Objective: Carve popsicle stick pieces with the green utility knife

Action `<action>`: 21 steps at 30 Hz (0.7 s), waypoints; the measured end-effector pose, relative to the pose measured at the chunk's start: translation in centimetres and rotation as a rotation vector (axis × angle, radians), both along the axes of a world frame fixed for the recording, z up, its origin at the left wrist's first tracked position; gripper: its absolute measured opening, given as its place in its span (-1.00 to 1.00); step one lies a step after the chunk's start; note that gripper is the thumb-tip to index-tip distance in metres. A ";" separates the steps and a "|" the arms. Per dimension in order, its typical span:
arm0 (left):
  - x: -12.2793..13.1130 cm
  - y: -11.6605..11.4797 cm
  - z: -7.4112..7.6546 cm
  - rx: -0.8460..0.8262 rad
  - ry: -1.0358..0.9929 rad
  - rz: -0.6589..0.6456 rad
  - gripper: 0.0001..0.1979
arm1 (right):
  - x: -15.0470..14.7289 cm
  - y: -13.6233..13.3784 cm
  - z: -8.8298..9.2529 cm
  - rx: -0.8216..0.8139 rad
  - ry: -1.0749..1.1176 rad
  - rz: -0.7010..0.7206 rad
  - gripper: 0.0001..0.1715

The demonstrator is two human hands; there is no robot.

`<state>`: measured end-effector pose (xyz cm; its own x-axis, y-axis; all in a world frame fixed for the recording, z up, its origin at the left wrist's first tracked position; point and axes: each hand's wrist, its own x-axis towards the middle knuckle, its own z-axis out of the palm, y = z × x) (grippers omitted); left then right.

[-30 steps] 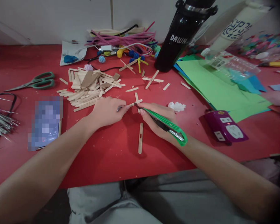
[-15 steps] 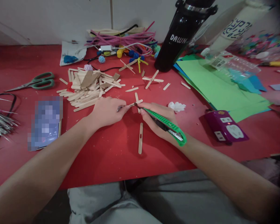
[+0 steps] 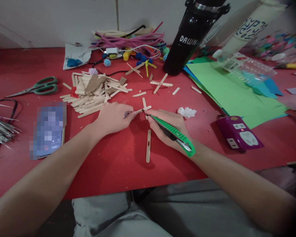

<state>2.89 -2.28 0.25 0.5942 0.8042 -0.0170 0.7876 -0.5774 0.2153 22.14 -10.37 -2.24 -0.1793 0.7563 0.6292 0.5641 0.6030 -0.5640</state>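
My left hand (image 3: pixel 116 118) is closed around a small wooden stick (image 3: pixel 138 111), whose end sticks out past the fingertips; something metallic shows between the fingers. Held like a pen, a green utility knife (image 3: pixel 174 130) lies in my right hand (image 3: pixel 167 123), its tip meeting the stick near two crossed popsicle sticks (image 3: pixel 145 104). Below the hands, a popsicle stick with a small slot (image 3: pixel 148 153) rests on the red table (image 3: pixel 108 168). A heap of popsicle sticks (image 3: pixel 91 93) spreads out behind my left hand.
Green scissors (image 3: pixel 45 86) and a phone (image 3: pixel 50 128) are at the left. Behind stand a black bottle (image 3: pixel 187 39) and pink pipe cleaners (image 3: pixel 130 42). Green paper (image 3: pixel 227 85), a purple socket adapter (image 3: pixel 238 133) and crumpled white tissue (image 3: pixel 186 112) sit to the right.
The rear end of the green knife has shifted slightly left and down with my right hand. My left hand has stayed in place.
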 end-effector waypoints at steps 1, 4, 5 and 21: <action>0.0 0.0 -0.1 0.004 -0.005 -0.003 -0.53 | 0.0 0.0 0.0 -0.004 -0.003 -0.006 -0.73; 0.0 0.1 -0.1 0.004 -0.015 -0.012 -0.53 | 0.0 -0.1 0.1 -0.028 -0.020 -0.022 -0.76; 0.0 0.1 -0.1 0.006 -0.017 -0.016 -0.53 | 0.0 -0.2 0.0 -0.034 -0.026 -0.025 -0.76; 0.0 0.0 0.2 -0.032 -0.018 0.017 -0.52 | 0.3 -0.1 -0.2 -0.058 0.028 -0.011 -0.68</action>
